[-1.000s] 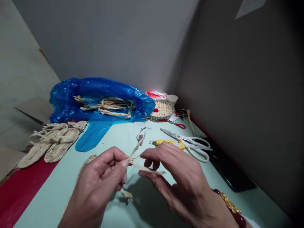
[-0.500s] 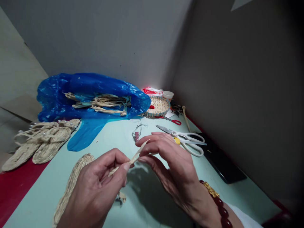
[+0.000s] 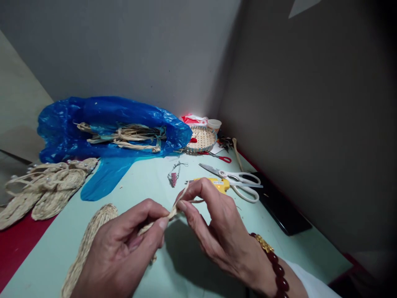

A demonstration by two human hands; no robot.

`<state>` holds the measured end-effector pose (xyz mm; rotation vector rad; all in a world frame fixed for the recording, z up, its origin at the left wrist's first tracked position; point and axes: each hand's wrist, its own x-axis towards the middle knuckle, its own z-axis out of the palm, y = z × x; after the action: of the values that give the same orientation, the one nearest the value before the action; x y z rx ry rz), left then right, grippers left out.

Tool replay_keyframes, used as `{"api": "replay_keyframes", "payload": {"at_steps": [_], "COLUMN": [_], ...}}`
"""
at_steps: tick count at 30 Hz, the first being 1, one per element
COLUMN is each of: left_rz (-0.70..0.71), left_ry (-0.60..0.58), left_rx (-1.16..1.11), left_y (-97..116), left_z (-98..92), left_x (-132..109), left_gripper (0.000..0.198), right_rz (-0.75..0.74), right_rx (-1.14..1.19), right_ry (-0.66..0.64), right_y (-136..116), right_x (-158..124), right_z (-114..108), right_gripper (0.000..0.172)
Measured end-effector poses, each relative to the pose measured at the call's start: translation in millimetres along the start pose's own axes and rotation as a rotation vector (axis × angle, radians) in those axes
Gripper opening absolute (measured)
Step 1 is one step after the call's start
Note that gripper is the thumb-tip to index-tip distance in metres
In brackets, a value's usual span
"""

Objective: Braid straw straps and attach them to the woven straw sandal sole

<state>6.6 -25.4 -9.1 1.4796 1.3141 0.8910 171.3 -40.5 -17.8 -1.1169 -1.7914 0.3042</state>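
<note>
Between my hands, above the table, is a braid of pale dried plant fibre (image 3: 173,212). My left hand (image 3: 124,244) pinches it between thumb and forefinger, and its tail runs back under the palm. My right hand (image 3: 214,231) grips the loose strands at the other end; one strand sticks up past the forefinger and another trails to the right. Partly hidden behind my left hand lies a woven straw sole (image 3: 89,244). Just beyond my right fingers is a yellow glue gun (image 3: 219,185), with white-handled scissors (image 3: 238,178) beside it.
A blue plastic bag (image 3: 124,109) holding dried fibre bundles (image 3: 127,136) lies at the back. Straw sandals with beads (image 3: 58,186) sit at left. A woven basket (image 3: 203,140), paper cup (image 3: 214,124), red-handled scissors (image 3: 223,158), pink clip (image 3: 173,179) and black phone (image 3: 285,211) are around.
My right fingers have closed in on the strands, which now split apart where a single flat strip showed before. The yellow glue gun shows more. The view has shifted slightly to the right.
</note>
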Motion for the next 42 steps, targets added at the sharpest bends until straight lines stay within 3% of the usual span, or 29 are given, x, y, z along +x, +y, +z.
{"api": "replay_keyframes", "payload": {"at_steps": [6, 13, 21, 28, 34, 42], "left_rz": [0.064, 0.085, 0.143, 0.06, 0.08, -0.004], "left_ry": [0.103, 0.216, 0.264, 0.211, 0.185, 0.18], "left_rx": [0.106, 0.117, 0.135, 0.111, 0.16, 0.004], "left_y": [2.3, -4.0, -8.8, -0.8, -2.5, 6.8], "left_z": [6.1, 10.1, 11.4, 7.0, 2.1, 14.5], "left_x": [-4.3, -4.6, -6.3, -3.1, -0.6, -4.3], "left_gripper": [0.015, 0.013, 0.013, 0.011, 0.011, 0.009], "right_rz": [0.043, 0.19, 0.355, 0.324, 0.265, 0.041], "right_rx": [0.039, 0.173, 0.397, 0.431, 0.564, 0.309], "right_ry": [0.022, -0.008, -0.059, -0.072, -0.046, 0.035], "right_y": [-0.8, -0.5, -2.1, 4.1, 4.3, 4.1], "right_x": [-1.4, 0.2, -0.3, 2.4, 7.7, 3.6], "right_z": [-1.1, -4.3, -3.5, -6.7, -11.3, -10.0], "right_gripper": [0.006, 0.007, 0.009, 0.007, 0.026, 0.018]}}
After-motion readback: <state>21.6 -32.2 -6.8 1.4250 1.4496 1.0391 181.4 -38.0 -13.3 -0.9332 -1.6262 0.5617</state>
